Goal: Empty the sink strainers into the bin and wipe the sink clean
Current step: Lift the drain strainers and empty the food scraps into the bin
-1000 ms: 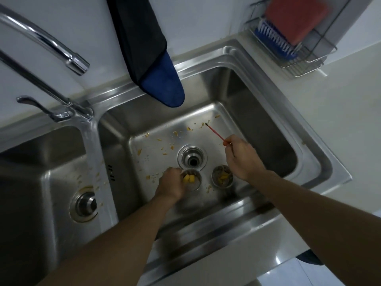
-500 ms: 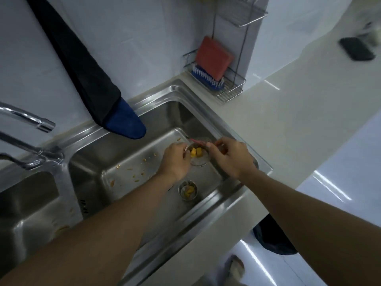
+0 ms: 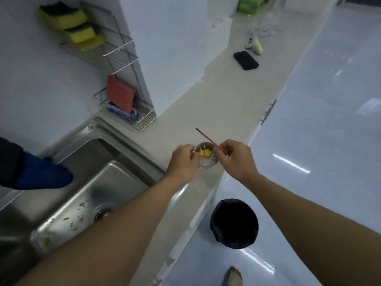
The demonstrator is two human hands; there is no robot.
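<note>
Pale stone countertop (image 3: pixel 206 104) runs away from the steel sink (image 3: pixel 99 182) toward one o'clock, with white wall behind and a glossy white floor to the right. Over the counter's front part, just past the sink's right rim, the person holds a small round metal strainer (image 3: pixel 207 162), a shallow perforated cup with two yellow chunks of food (image 3: pixel 204 154) sitting inside it. The left hand (image 3: pixel 182 161) grips the strainer from its nine o'clock side, fingers curled round the rim. The right hand (image 3: pixel 236 158) is at the strainer's three o'clock side, closed in a pinch on a thin red stick (image 3: pixel 209 140) with a dark tip, which slants up toward eleven o'clock across the strainer's far edge (whether these fingers also touch the rim I cannot tell).

Down on the floor at five o'clock from the hands stands a black bin (image 3: pixel 234 222), lined in dark plastic; its inside is too dark to read. The sink basin holds scattered bits of food scraps (image 3: pixel 68 220) around its open drain (image 3: pixel 102 213). A dark blue cloth (image 3: pixel 39 174) hangs over the sink's far-left side. At eleven o'clock a wire rack (image 3: pixel 127 112) on the counter holds a red sponge (image 3: pixel 120 93) and a blue-bristled brush (image 3: pixel 123 113), and its upper shelf carries yellow sponges (image 3: pixel 72 23). Far along the counter lies a flat black object (image 3: pixel 246 60).
</note>
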